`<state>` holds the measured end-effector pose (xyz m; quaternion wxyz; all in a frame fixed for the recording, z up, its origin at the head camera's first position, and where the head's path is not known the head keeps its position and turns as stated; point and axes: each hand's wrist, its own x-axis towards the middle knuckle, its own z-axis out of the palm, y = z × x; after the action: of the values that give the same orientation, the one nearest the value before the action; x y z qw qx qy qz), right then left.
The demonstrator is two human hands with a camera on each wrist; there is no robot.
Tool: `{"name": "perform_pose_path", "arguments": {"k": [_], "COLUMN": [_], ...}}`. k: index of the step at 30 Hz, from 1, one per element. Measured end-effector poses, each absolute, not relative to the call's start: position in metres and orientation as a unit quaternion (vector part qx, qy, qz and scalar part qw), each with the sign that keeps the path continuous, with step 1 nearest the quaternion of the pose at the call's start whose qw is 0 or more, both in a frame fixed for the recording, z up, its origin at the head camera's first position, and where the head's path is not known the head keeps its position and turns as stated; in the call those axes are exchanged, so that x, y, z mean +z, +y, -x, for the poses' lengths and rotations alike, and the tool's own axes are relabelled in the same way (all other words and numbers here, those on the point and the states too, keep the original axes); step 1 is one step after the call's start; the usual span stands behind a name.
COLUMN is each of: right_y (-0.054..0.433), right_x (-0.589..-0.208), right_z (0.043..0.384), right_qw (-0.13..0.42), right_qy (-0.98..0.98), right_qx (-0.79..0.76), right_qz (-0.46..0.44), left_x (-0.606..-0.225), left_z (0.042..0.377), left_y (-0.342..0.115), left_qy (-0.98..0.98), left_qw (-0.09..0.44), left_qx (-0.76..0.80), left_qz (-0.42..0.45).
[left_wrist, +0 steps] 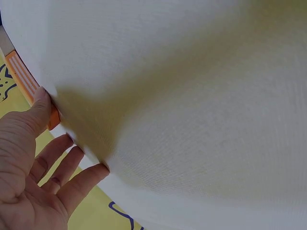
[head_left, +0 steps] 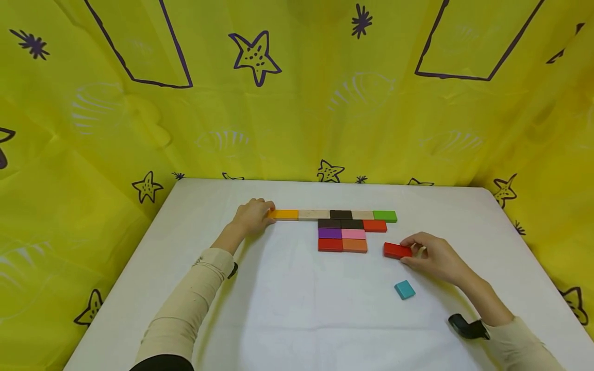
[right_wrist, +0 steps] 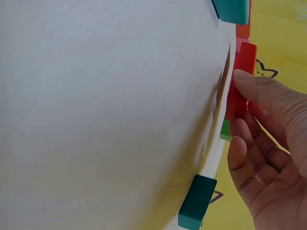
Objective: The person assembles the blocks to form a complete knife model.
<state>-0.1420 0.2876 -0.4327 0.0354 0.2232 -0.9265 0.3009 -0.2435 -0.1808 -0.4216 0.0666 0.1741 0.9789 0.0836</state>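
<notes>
My left hand (head_left: 252, 216) pinches the left end of an orange block (head_left: 285, 215), the leftmost in a flat row. In the left wrist view the thumb lies on this block, which shows pale stripes on one side. The row runs on through a bare wood block (head_left: 313, 215), a black block (head_left: 341, 215), another wood block and a green block (head_left: 384, 216). At the right, a red block (head_left: 396, 251) is pinched between the thumb and fingers of my right hand (head_left: 435, 256). It is apart from the other blocks.
Below the row lie more blocks edge to edge: black, a red one (head_left: 375, 225), purple (head_left: 329, 233), pink (head_left: 353, 234), red and orange. A teal block (head_left: 405, 289) lies nearer on the white tabletop (head_left: 297, 309). The right wrist view shows a second, darker teal block (right_wrist: 197, 203).
</notes>
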Motion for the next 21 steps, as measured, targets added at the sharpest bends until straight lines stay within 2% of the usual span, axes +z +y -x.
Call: {"name": "perform_pose_path", "arguments": {"k": [5,21], "right_y": [0.279,0.262], "right_x": [-0.431,-0.431], "right_z": [0.146,0.161], "right_qw": [0.006,-0.006], "right_qy": [-0.933,-0.930], "right_qx": [0.298,0.300], "right_qz": [-0.202,-0.211], "left_x": [-0.422,-0.420], "left_z": [0.244,0.242], "left_y": [-0.180,-0.180], "left_qy": [0.979,0.978], "left_qw": [0.067,0.065], "left_qx": [0.085,0.084], "left_qz": [-0.173,-0.177]}}
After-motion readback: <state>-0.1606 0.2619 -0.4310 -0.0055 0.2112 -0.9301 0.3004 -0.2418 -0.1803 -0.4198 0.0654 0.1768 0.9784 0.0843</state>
